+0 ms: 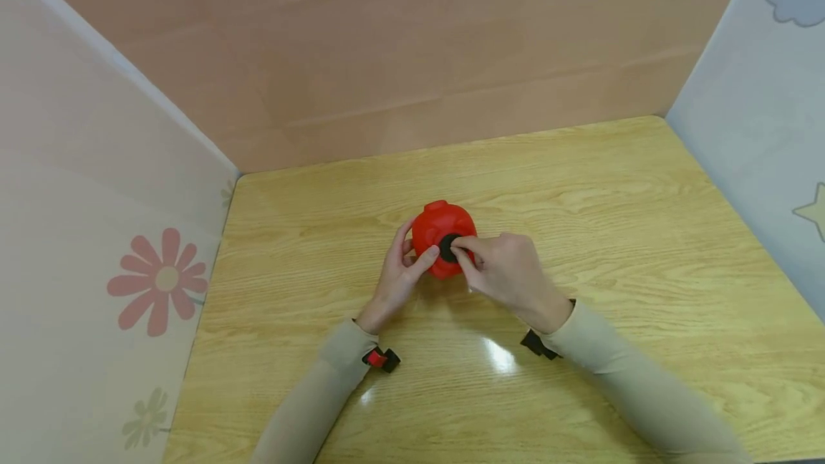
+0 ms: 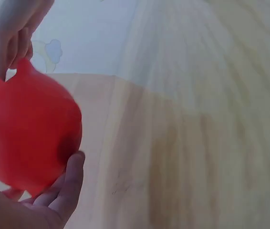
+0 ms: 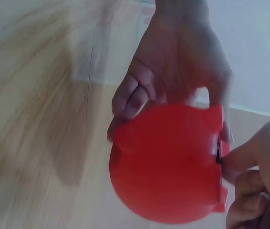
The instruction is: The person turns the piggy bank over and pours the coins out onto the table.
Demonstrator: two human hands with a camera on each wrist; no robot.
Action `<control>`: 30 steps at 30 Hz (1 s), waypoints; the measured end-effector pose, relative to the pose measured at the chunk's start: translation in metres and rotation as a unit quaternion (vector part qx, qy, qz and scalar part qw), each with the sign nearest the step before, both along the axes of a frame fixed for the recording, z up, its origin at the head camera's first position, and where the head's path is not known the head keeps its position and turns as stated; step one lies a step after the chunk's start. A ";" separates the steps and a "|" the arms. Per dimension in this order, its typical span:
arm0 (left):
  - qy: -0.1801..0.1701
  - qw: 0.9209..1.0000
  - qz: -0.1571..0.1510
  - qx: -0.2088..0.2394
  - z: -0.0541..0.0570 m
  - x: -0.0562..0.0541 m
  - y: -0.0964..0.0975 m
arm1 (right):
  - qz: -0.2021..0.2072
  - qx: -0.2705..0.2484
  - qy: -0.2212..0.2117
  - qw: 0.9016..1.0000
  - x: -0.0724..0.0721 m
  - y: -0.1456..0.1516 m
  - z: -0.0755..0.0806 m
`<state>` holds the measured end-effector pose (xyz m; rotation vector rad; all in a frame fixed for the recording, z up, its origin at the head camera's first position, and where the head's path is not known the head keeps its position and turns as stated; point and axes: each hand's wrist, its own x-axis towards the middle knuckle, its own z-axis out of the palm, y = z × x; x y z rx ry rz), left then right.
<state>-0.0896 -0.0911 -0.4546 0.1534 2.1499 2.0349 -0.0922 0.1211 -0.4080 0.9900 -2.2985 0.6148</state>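
Note:
A round red piggy bank (image 1: 441, 220) is tipped so that its underside, with a round black plug (image 1: 445, 249), faces up in the head view. My left hand (image 1: 394, 279) grips the bank from the left, thumb on the underside near the plug and fingers round the far side. With thumb and forefinger my right hand (image 1: 515, 274) pinches at the plug. Short stubby feet stick out around the bank (image 3: 168, 162) in the right wrist view, where the plug is mostly hidden by fingertips. In the left wrist view the smooth red body (image 2: 30, 126) rests against the left fingers.
Under both hands spreads a wood-grain table (image 1: 309, 235). A plain tan wall (image 1: 412, 56) rises behind it. Pale side panels with printed flowers (image 1: 166, 279) and a star (image 1: 817, 210) flank the table on the left and right.

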 end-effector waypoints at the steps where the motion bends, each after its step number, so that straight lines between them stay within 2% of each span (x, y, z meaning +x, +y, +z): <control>1: 0.006 1.000 0.005 0.002 0.000 0.000 0.002 | -0.015 -0.007 -0.016 1.000 0.002 -0.002 0.001; 4: 0.007 1.000 0.015 0.003 -0.001 0.000 0.005 | -0.025 0.008 -0.031 0.999 0.004 -0.003 0.004; 7: -0.007 1.000 0.015 -0.011 -0.002 0.001 0.003 | 0.002 0.062 -0.012 0.998 0.000 0.001 0.006; 13: -0.042 0.999 -0.029 -0.018 -0.004 0.000 -0.003 | 0.072 0.169 0.054 0.981 -0.012 0.011 0.012; 17: -0.056 0.997 -0.049 -0.012 -0.007 0.000 -0.005 | 0.109 0.190 0.090 0.972 -0.017 0.015 0.013; 19: -0.055 0.997 -0.048 -0.011 -0.007 0.000 -0.005 | 0.116 0.177 0.095 0.973 -0.016 0.016 0.012; 21: -0.052 0.998 -0.043 -0.004 -0.006 0.000 -0.004 | 0.101 0.140 0.093 0.981 -0.014 0.016 0.010; 25: -0.028 0.999 -0.024 0.006 -0.003 -0.001 -0.002 | 0.029 0.026 0.046 0.998 -0.005 0.009 0.007; 27: -0.013 1.000 -0.011 0.005 -0.001 -0.001 0.000 | -0.005 -0.027 0.011 1.000 0.000 0.004 0.006; 30: 0.004 1.000 0.007 0.000 0.000 0.000 0.001 | -0.044 -0.070 -0.035 0.996 0.005 -0.004 0.006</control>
